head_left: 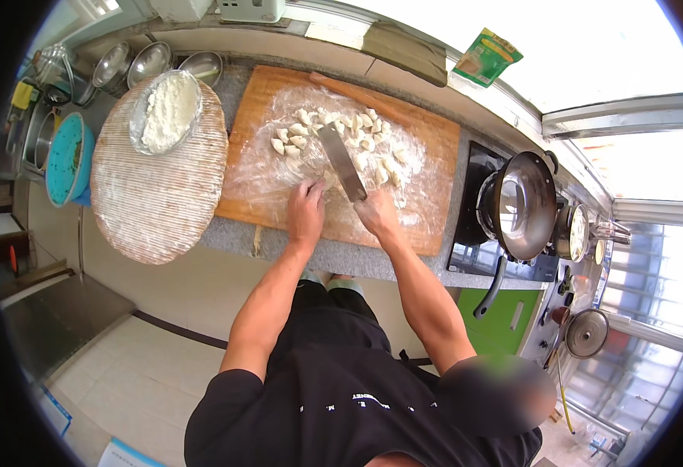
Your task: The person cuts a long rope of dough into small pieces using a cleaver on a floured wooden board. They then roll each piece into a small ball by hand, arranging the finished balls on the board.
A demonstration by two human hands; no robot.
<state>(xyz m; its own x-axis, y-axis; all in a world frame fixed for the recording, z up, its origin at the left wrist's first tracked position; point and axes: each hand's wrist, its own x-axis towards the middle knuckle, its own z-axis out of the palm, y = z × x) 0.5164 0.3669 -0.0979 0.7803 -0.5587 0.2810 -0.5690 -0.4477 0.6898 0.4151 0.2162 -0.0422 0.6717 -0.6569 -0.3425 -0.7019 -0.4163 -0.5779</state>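
My right hand [378,212] is closed round the handle of a cleaver [341,161]. Its broad blade points away from me and a little left, over a floured wooden board [240,187]. Beside it, my left hand [306,212] rests low on the board near the front edge, fingers bent and pressed together. A pale bit of dough shows by its fingertips; what those fingers hold, if anything, is hidden. Several small cut dough pieces [299,142] lie scattered in flour beyond both hands and on either side of the blade.
Left of the board, a round slatted tray [155,210] bears a bowl of flour [172,111]. A blue basin [69,159] and metal bowls [151,64] stand past it. At right, a wok [524,206] sits on the stove, its handle jutting toward me. A rolling pin [357,89] lies along the board's far side.
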